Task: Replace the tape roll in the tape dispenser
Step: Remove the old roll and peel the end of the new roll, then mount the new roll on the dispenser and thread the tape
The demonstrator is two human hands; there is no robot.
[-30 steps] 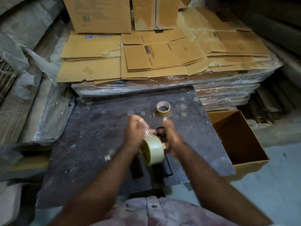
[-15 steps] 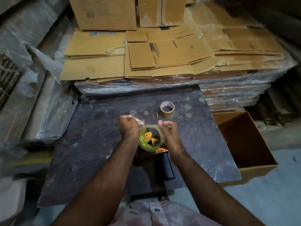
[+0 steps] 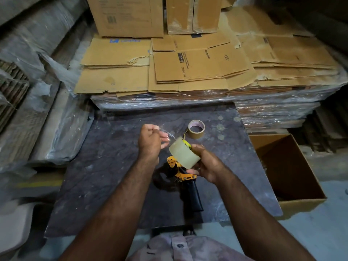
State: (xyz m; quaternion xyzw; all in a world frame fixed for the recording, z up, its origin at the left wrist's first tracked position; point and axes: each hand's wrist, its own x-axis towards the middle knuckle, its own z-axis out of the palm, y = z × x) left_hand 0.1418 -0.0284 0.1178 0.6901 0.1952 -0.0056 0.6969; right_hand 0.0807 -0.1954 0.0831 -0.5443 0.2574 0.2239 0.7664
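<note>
Over the dark table (image 3: 113, 166), a clear tape roll (image 3: 183, 153) is gripped by the right hand (image 3: 205, 162); its loose end is pinched by the left hand (image 3: 149, 142), above the yellow tape dispenser (image 3: 183, 178).

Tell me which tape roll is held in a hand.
The clear tape roll, gripped by the right hand; the brown cardboard-cored roll lies flat on the dark table.

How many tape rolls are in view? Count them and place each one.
2. A clear tape roll is held in the right hand above the dispenser; a brown, nearly spent roll sits on the dark table behind it. Others may be hidden.
</note>
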